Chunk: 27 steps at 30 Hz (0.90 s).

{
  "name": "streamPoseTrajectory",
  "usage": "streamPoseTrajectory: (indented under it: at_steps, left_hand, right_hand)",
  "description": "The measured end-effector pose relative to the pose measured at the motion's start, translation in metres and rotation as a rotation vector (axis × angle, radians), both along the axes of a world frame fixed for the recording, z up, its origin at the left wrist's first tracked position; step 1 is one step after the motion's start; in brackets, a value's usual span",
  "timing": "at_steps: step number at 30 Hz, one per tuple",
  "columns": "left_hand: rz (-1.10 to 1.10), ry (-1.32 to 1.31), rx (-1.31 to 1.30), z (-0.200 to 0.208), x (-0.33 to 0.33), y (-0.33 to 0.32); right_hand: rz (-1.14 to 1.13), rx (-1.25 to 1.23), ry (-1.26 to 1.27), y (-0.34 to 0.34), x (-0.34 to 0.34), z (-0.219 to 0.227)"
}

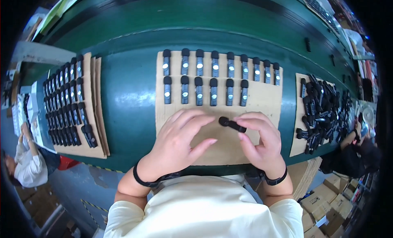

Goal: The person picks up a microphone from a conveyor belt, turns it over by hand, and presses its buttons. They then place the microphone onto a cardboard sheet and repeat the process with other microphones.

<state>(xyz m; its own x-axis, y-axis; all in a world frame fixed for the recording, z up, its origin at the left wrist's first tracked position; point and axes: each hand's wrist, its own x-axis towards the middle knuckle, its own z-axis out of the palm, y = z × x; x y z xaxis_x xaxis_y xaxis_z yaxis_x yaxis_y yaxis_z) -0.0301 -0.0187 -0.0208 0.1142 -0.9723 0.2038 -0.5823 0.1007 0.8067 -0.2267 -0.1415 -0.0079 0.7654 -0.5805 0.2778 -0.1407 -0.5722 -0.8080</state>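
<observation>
Between thumb and fingers, my right hand (262, 140) pinches a small black microphone (232, 124) with a round foam head that points left. My left hand (182, 136) hovers just left of it, fingers and thumb apart, holding nothing. Both hands are over the near part of a cardboard sheet (262, 96). On the sheet's far half lie two rows of like microphones (199, 89), foam heads pointing away from me, most with a bright spot on the body. The far row reaches farther right than the near one.
Left, stacked cardboard sheets (100, 127) carry several rows of microphones (63, 111). Right, microphones lie in a loose heap (319, 111) on another sheet. All rest on a green table (127, 82). One person (30, 164) is at far left, another (360, 156) at far right. Cartons (327, 197) stand lower right.
</observation>
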Motion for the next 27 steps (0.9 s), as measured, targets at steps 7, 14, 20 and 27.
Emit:
streamPoseTrajectory:
  at_steps: [7, 14, 20, 27]
  left_hand:
    - [-0.17, -0.162, 0.141, -0.011, -0.002, 0.012]
    - [-0.221, -0.199, 0.191, -0.012, -0.001, 0.012]
    - [-0.223, -0.19, 0.196, -0.013, 0.0, 0.011]
    - [-0.215, -0.186, 0.199, -0.013, 0.0, 0.01]
  right_hand:
    - [-0.177, -0.404, 0.203, -0.036, -0.035, -0.024]
    - [-0.12, -0.457, 0.373, -0.029, -0.038, -0.034]
    - [-0.142, -0.515, 0.384, -0.044, -0.03, -0.042]
    - [-0.139, -0.451, 0.405, -0.058, -0.03, -0.02]
